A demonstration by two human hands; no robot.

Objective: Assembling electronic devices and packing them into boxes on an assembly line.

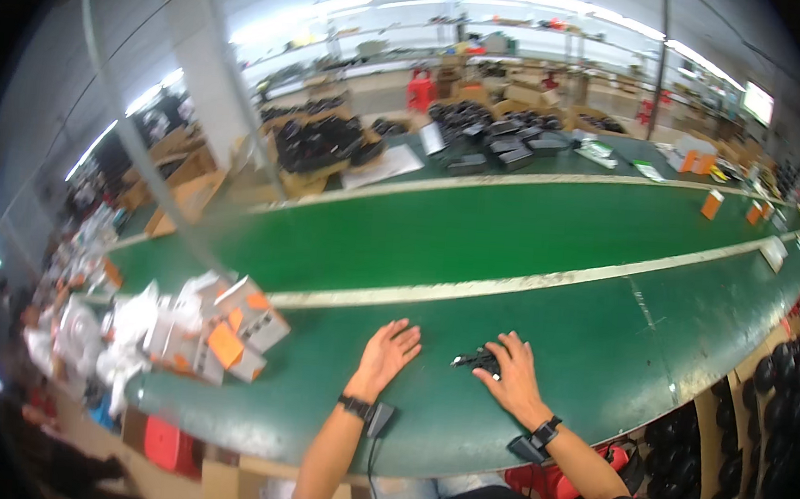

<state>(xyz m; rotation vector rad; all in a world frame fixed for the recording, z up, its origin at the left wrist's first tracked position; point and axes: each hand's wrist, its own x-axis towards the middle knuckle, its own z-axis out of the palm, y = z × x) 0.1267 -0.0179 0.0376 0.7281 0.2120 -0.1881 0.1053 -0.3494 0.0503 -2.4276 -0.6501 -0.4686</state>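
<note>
My left hand (389, 356) hovers over or rests on the green worktop, its fingers loosely stretched out and nothing in them. To its right, my right hand (515, 380) has its thumb and fingers around a small bundled black cable (476, 359) on the worktop. A light-coloured end of the cable sticks out to the left, toward my left hand. Each wrist wears a black strap with a small box on it.
White and orange boxes (244, 324) and white plastic bags (131, 319) pile up at the left. Beyond the pale rail (471, 290) runs a green conveyor belt (401, 231). Black items (510, 141) heap on the far side. Small orange boxes (711, 204) stand far right.
</note>
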